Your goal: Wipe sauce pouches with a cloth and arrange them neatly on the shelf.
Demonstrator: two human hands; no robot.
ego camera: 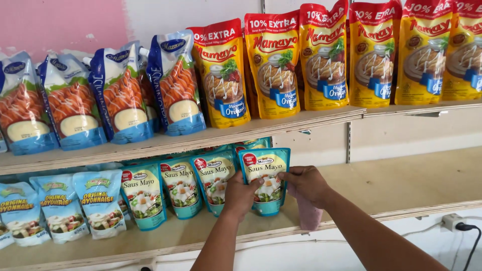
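**Both hands on a teal sauce pouch, lower shelf**

Head view: my left hand (240, 194) grips the lower left side of the teal sauce pouch (265, 176), fingers curled round its edge, thumb across the front; my right hand (305, 183) pinches the pouch's right edge, fingers closed on it, and a pink cloth (309, 215) is tucked under that same hand, hanging down past the shelf lip; the pouch stands upright on the lower wooden shelf (401, 185), rightmost of its row, just beside three more teal pouches (181, 186) to its left; further left on that shelf stand pale blue mayonnaise pouches (60, 206); the upper shelf (211, 136) carries blue spouted pouches (120, 95) on the left and yellow-and-red pouches (321, 60) on the right, all upright, packed touching; a white power socket (452, 221) with a black plug (464, 227) sits on the wall below the lower shelf, far right; pink painted wall (60, 22) top left.
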